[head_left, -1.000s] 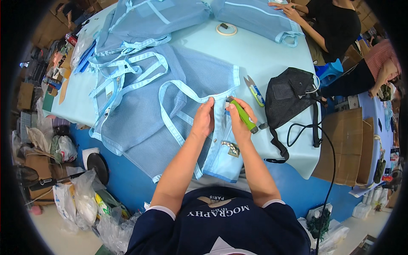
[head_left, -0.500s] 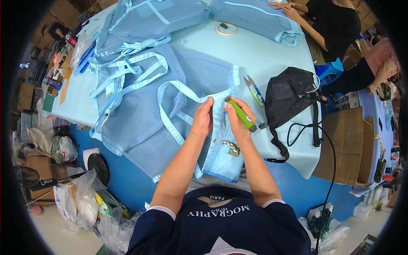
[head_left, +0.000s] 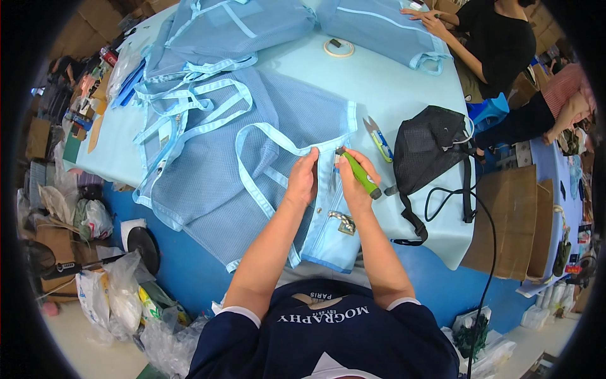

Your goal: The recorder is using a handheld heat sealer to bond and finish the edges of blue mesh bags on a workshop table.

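Observation:
A light-blue mesh bag with pale-blue straps and trim lies across the table, its near end hanging over the edge toward me. My left hand pinches the bag's trim beside a strap. In my right hand is a green cylindrical tool with dark ends; its exact kind is unclear. The tool's upper end is close to the bag's trim. Below my hands, a braided metallic piece sits on the bag's smooth blue panel. Thread snips with yellow-and-blue handles lie to the right, touched by neither hand.
A black mesh pouch with straps and a cord rests on the table's right side. A tape roll and more blue mesh bags are farther back. Another person's hands touch a bag there. A cardboard box stands at right.
My hands and the green tool hold nearly the same place on the bag. The whole view has shifted slightly.

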The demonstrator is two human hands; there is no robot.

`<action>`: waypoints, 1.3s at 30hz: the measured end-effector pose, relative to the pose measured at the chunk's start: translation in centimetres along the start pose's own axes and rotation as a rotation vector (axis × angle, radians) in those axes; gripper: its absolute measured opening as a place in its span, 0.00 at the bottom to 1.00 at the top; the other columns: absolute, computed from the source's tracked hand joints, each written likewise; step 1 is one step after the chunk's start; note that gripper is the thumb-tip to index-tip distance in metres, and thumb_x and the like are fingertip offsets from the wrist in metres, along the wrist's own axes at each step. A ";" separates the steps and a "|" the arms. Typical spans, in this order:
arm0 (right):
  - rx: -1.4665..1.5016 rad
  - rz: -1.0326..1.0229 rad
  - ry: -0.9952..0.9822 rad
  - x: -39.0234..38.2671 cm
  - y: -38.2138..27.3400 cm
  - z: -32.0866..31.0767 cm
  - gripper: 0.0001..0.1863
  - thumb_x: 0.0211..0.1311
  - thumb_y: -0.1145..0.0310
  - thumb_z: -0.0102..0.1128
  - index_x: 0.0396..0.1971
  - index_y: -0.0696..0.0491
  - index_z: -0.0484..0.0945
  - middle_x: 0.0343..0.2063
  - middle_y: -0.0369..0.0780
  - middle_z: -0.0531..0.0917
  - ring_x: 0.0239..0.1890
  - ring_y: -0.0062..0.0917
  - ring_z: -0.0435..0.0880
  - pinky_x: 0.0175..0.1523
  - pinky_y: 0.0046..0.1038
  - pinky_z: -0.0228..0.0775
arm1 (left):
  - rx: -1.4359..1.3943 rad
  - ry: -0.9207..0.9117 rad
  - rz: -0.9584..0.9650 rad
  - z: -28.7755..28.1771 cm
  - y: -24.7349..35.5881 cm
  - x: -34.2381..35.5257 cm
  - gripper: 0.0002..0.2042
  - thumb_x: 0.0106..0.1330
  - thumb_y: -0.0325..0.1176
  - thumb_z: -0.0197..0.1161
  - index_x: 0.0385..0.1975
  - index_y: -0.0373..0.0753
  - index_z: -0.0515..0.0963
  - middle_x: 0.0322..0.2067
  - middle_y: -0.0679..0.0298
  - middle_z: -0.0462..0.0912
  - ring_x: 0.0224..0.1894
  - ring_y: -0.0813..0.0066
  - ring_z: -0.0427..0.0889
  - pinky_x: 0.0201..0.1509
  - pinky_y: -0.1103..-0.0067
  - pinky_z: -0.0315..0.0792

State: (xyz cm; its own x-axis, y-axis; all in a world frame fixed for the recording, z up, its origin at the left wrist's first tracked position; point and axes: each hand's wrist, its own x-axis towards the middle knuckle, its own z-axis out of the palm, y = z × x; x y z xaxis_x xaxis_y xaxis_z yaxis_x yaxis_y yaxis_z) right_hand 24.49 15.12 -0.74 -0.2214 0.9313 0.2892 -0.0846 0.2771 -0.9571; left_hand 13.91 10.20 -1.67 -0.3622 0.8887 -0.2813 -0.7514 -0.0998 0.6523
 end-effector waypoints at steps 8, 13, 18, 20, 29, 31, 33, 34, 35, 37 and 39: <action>-0.071 -0.036 -0.001 0.3 0.0 0.1 0.12 0.55 0.75 0.59 0.39 0.63 0.76 0.31 0.42 0.82 0.30 0.19 0.81 0.37 0.19 0.73 | 0.016 -0.045 0.000 -0.8 -0.4 0.2 0.17 0.68 0.41 0.49 0.42 0.30 0.74 0.39 0.58 0.80 0.39 0.71 0.79 0.44 0.75 0.72; -0.066 -0.015 -0.033 0.4 -0.3 0.1 0.13 0.54 0.74 0.60 0.39 0.62 0.76 0.29 0.40 0.82 0.29 0.18 0.80 0.36 0.18 0.72 | 0.022 -0.068 -0.012 0.1 0.0 -0.5 0.18 0.69 0.40 0.47 0.47 0.30 0.72 0.45 0.58 0.77 0.46 0.70 0.76 0.52 0.74 0.68; -0.084 -0.043 -0.031 0.7 0.0 0.1 0.13 0.54 0.74 0.61 0.39 0.62 0.76 0.29 0.40 0.82 0.29 0.18 0.80 0.35 0.18 0.72 | -0.029 -0.165 0.077 1.1 0.3 -0.6 0.22 0.69 0.40 0.46 0.58 0.33 0.64 0.53 0.59 0.71 0.55 0.70 0.69 0.59 0.74 0.63; -0.087 -0.078 -0.056 0.7 -1.1 0.1 0.13 0.54 0.74 0.61 0.39 0.62 0.76 0.29 0.41 0.82 0.29 0.18 0.80 0.36 0.18 0.72 | -0.018 -0.141 0.041 1.0 0.6 -0.7 0.22 0.69 0.40 0.47 0.57 0.33 0.65 0.52 0.59 0.72 0.54 0.69 0.70 0.59 0.73 0.63; -0.079 -0.059 -0.052 0.9 -0.4 0.1 0.14 0.54 0.75 0.60 0.41 0.63 0.75 0.29 0.41 0.82 0.31 0.20 0.81 0.37 0.19 0.73 | -0.075 -0.137 0.033 0.5 -0.1 -0.2 0.21 0.68 0.41 0.48 0.56 0.32 0.65 0.52 0.58 0.72 0.53 0.69 0.71 0.59 0.73 0.63; -0.131 -0.102 -0.067 0.8 -0.1 0.1 0.14 0.54 0.75 0.60 0.40 0.63 0.75 0.28 0.41 0.82 0.31 0.20 0.81 0.37 0.19 0.73 | -0.058 -0.130 0.043 0.7 -0.1 -0.3 0.21 0.68 0.41 0.48 0.56 0.32 0.65 0.52 0.58 0.72 0.53 0.69 0.71 0.59 0.73 0.63; -0.001 0.002 0.017 0.7 0.1 0.3 0.13 0.54 0.75 0.60 0.40 0.63 0.76 0.27 0.40 0.82 0.31 0.20 0.81 0.37 0.19 0.72 | -0.040 -0.123 0.052 0.8 -0.1 -0.4 0.21 0.68 0.41 0.48 0.56 0.32 0.65 0.52 0.58 0.72 0.53 0.69 0.71 0.59 0.73 0.63; -0.001 0.005 0.015 0.7 -0.1 0.3 0.13 0.54 0.75 0.60 0.40 0.63 0.76 0.27 0.40 0.82 0.31 0.20 0.81 0.37 0.19 0.72 | -0.044 -0.129 0.048 0.7 0.0 -0.4 0.21 0.69 0.41 0.48 0.56 0.32 0.65 0.52 0.58 0.72 0.53 0.69 0.71 0.59 0.73 0.63; -0.032 0.001 -0.019 0.7 -0.6 0.3 0.13 0.54 0.75 0.60 0.40 0.63 0.76 0.27 0.40 0.82 0.31 0.20 0.81 0.37 0.19 0.72 | -0.047 -0.134 0.044 0.7 0.1 -0.4 0.21 0.69 0.41 0.47 0.55 0.32 0.66 0.52 0.58 0.72 0.53 0.69 0.71 0.59 0.73 0.63; -0.063 -0.003 -0.053 0.6 -0.7 0.2 0.13 0.54 0.75 0.60 0.39 0.63 0.76 0.27 0.40 0.82 0.31 0.20 0.81 0.37 0.19 0.72 | -0.039 -0.125 0.050 0.7 0.0 -0.5 0.21 0.69 0.41 0.47 0.55 0.32 0.66 0.52 0.58 0.72 0.53 0.69 0.71 0.59 0.73 0.63; -0.086 -0.005 -0.039 0.6 -0.4 0.2 0.13 0.54 0.75 0.60 0.39 0.63 0.76 0.28 0.40 0.82 0.31 0.20 0.81 0.36 0.19 0.72 | -0.032 -0.119 0.055 0.8 0.1 -0.6 0.21 0.69 0.41 0.47 0.55 0.32 0.66 0.52 0.58 0.72 0.53 0.69 0.71 0.59 0.73 0.64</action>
State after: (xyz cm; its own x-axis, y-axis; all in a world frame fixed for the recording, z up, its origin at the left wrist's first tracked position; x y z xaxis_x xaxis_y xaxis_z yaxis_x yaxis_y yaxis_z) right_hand 24.23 15.49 -0.18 -0.2587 0.9206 0.2925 -0.0026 0.3022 -0.9533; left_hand 14.50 10.01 -0.89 -0.3372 0.9280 -0.1588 -0.7499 -0.1627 0.6413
